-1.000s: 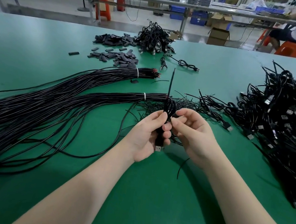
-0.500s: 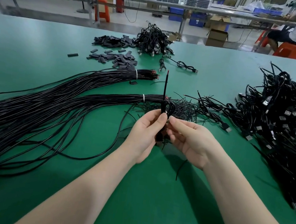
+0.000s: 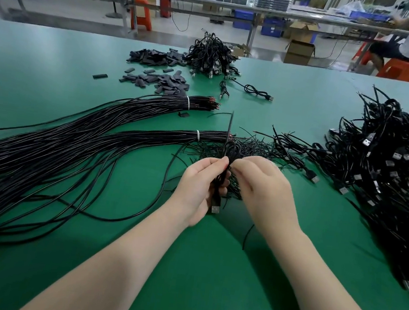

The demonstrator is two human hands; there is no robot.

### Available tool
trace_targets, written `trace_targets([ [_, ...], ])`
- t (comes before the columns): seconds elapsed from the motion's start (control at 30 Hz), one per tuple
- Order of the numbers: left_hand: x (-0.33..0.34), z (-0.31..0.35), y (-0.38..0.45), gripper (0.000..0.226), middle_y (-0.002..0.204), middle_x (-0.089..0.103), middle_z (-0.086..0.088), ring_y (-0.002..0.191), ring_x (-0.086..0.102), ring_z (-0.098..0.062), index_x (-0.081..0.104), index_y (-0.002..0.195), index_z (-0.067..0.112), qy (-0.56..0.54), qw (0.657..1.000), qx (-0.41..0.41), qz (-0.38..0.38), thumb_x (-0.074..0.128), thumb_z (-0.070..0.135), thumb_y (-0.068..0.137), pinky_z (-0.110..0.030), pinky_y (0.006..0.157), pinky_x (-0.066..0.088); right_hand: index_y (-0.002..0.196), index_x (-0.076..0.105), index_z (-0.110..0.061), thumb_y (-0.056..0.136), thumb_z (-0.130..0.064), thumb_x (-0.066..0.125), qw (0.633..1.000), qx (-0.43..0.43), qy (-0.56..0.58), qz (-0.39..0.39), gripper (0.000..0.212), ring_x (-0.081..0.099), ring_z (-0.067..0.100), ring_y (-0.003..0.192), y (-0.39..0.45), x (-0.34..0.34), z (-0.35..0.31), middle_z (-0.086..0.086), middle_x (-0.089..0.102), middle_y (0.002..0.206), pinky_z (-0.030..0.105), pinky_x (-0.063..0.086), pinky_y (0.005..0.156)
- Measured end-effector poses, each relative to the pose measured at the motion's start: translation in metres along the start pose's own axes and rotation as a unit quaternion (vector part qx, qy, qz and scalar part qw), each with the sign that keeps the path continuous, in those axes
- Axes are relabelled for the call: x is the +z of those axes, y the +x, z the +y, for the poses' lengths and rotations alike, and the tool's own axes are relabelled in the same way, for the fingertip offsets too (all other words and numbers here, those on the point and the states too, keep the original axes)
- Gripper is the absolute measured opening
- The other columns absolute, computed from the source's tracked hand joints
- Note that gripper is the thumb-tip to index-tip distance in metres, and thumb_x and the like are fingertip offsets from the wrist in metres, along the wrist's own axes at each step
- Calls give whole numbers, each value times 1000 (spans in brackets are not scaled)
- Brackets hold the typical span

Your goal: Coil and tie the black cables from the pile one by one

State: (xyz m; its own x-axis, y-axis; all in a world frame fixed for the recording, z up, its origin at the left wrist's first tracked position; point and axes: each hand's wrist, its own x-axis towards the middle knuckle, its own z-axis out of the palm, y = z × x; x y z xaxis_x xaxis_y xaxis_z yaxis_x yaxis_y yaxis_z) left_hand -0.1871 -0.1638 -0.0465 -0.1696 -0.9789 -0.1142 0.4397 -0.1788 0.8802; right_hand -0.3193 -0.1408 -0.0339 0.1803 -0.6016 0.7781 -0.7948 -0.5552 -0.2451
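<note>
While the left hand (image 3: pixel 200 185) grips a small coiled cable (image 3: pixel 226 157) upright just above the green table (image 3: pixel 80 60), its fingers (image 3: pixel 219 162) curled round the middle of the bundle, the right hand (image 3: pixel 259 185) pinches at the coil's upper part with fingers bent inward; what exactly they hold, likely a tie, is hidden behind the knuckles. One stiff end (image 3: pixel 230 124) sticks straight up from the coil, and the USB plug (image 3: pixel 215 209) hangs out below the left palm. The step looks like fastening the coil, and the main risk is the loops springing open: if the left grip eases before the tie is twisted snug, the short, springy turns would fan out and need rewinding. A loose twist could also slide off the bundle once it is put down. Directly behind the hands lies a scatter of thin black ties (image 3: pixel 251 148), and the uncoiled cable bundles (image 3: pixel 69 142) sweep in from the left; a stray strand from either could be caught into the wrap without being noticed, since everything is black on black. The upright end may also escape the tie and leave an untidy tail. The heap of cables with plugs (image 3: pixel 383 168) sits well apart on the right.
</note>
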Motion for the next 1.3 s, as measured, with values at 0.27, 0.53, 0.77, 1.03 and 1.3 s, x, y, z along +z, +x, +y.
trace_targets([
  [0.27,-1,-2,1,8,79,67,-1,75,63,-14,67,81,18,-39,998,32,-43,68,26,77,-25,69,52,61,75,-22,78,-36,77,731,521,432,-87,21,56,5,54,15,-11,-14,-4,68,65,17,41,49],
  [0.53,-1,-4,2,4,76,66,3,68,62,-10,66,79,21,-28,998,51,-40,66,24,77,-26,67,51,80,68,-9,82,-16,72,545,619,557,-102,9,61,7,53,25,-19,-15,1,69,69,14,43,44],
  [0.77,0,-3,2,14,72,58,1,61,53,-11,63,81,16,-11,1000,13,-20,63,24,92,-24,56,46,76,65,-8,83,-1,67,984,163,67,-27,10,61,18,71,12,-4,-11,2,66,75,25,48,63],
  [1.03,-2,-1,3,7,71,62,4,63,58,-8,62,86,16,-59,998,15,-14,61,18,93,-22,58,48,73,71,-22,88,-34,68,887,368,272,-54,21,64,2,65,14,-8,-8,-10,71,71,21,52,67],
  [1.3,1,-6,3,8,80,69,2,72,64,-11,67,86,16,-35,996,61,-59,64,20,79,-24,68,53,77,70,-10,85,-23,71,602,592,523,-118,15,61,8,54,21,-17,-4,1,70,68,16,48,49],
])
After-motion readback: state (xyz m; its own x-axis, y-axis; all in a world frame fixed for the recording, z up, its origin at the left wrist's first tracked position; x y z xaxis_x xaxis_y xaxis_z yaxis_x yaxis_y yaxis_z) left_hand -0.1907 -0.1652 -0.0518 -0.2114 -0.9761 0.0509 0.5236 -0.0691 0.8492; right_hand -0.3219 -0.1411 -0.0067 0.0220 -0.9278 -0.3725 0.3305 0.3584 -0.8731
